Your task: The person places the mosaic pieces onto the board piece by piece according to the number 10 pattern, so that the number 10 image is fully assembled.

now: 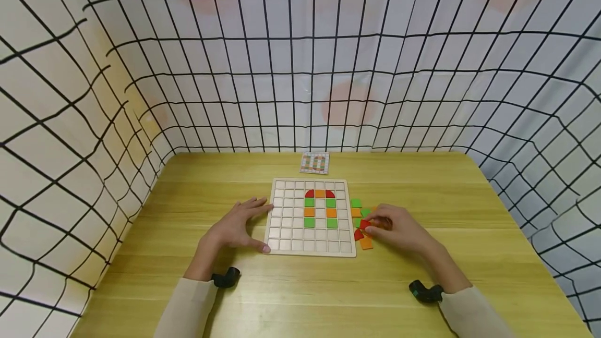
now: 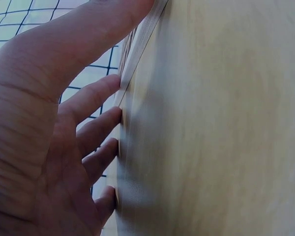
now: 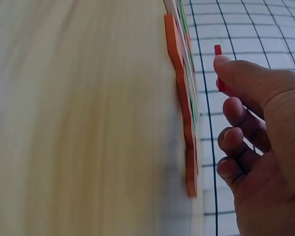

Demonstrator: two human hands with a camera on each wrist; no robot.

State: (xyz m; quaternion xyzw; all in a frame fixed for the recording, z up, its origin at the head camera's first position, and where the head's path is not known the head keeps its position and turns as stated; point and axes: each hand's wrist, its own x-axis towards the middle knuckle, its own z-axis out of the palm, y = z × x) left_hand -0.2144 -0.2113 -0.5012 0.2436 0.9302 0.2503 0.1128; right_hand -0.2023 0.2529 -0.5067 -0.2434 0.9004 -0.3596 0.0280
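My right hand (image 1: 400, 228) pinches a small red tile (image 3: 221, 85) between thumb and index finger, lifted off the table in the right wrist view. Below it, several loose green, orange and red tiles lie beside the right edge of a wooden grid board (image 1: 287, 233). On the board, two columns of green and orange tiles stand under red rounded corners, with an orange tile (image 1: 320, 193) joining them at the top. With fingers spread, my left hand (image 1: 231, 227) touches the board's left edge by thumb and index finger; its other fingertips rest on the table (image 2: 211, 123).
A small pattern card (image 1: 314, 163) with coloured squares lies behind the board. One orange tile (image 1: 366, 244) sits nearest me in the loose pile. Black netting over white sheeting (image 1: 300, 87) surrounds the table's back and sides.
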